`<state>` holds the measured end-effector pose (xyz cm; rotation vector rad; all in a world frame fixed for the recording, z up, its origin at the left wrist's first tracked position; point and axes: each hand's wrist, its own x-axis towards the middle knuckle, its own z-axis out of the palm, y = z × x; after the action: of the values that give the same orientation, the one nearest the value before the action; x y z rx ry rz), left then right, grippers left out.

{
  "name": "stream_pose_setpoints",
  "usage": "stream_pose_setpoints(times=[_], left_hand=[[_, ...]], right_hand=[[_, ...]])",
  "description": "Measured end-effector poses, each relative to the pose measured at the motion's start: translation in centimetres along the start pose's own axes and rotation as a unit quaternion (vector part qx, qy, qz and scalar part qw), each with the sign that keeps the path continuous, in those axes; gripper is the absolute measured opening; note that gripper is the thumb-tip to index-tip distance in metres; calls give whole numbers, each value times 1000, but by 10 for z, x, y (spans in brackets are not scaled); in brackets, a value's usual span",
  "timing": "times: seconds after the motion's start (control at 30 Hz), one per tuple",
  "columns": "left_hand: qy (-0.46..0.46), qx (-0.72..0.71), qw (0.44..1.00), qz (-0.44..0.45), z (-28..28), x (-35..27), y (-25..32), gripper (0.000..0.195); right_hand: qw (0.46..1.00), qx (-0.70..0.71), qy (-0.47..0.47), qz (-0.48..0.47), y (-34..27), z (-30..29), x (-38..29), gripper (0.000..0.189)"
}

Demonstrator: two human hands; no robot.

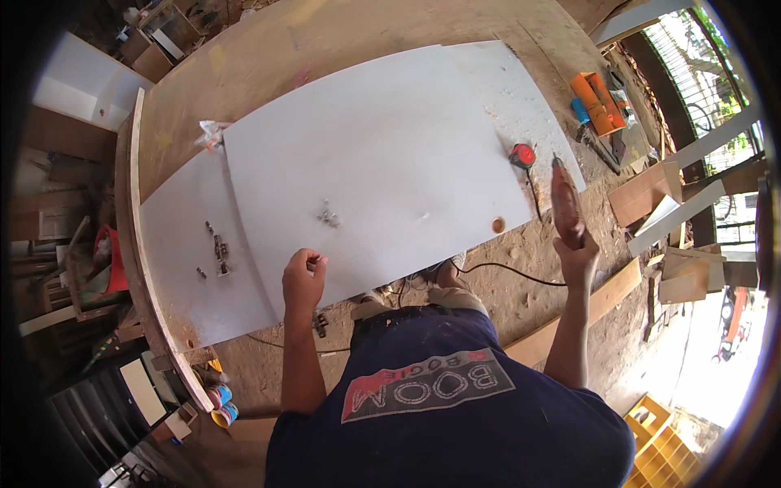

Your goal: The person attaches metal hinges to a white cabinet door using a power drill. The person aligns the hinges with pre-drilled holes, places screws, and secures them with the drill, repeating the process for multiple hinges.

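My right hand [576, 253] grips the handle of a reddish, dusty corded power drill [567, 204], its tip pointing away from me past the panel's right edge. My left hand [305, 277] hovers at the near edge of a white board [378, 140], fingers curled; whether something small sits in them I cannot tell. A little pile of small metal screws or fittings [329, 215] lies on this board, beyond that hand. On a second white board [177, 232] to the left rest metal cabinet hinges [221, 253]. A round brown hole or recess [498, 225] marks the right near corner.
A red tape measure [523, 155] lies by the boards' right edge. Farther right are an orange open box [598, 104] and hand tools [601, 149]. A clear plastic bag [212, 134] sits at the back left. The black cord [518, 269] runs low between me and the drill.
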<state>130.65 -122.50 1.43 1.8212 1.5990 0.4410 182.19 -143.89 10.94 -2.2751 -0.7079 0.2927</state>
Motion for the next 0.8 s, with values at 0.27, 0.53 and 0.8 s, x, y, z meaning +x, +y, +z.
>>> stream_pose_setpoints(times=[0.27, 0.53, 0.8], left_hand=[[95, 54, 985, 137, 123, 20, 110, 22], [-81, -103, 991, 41, 207, -26, 223, 16], [-197, -44, 973, 108, 250, -43, 237, 38]], right_hand=[[981, -93, -47, -161, 37, 33, 145, 75], [965, -180, -103, -162, 69, 72, 229, 103], [970, -115, -89, -193, 79, 97, 225, 118]])
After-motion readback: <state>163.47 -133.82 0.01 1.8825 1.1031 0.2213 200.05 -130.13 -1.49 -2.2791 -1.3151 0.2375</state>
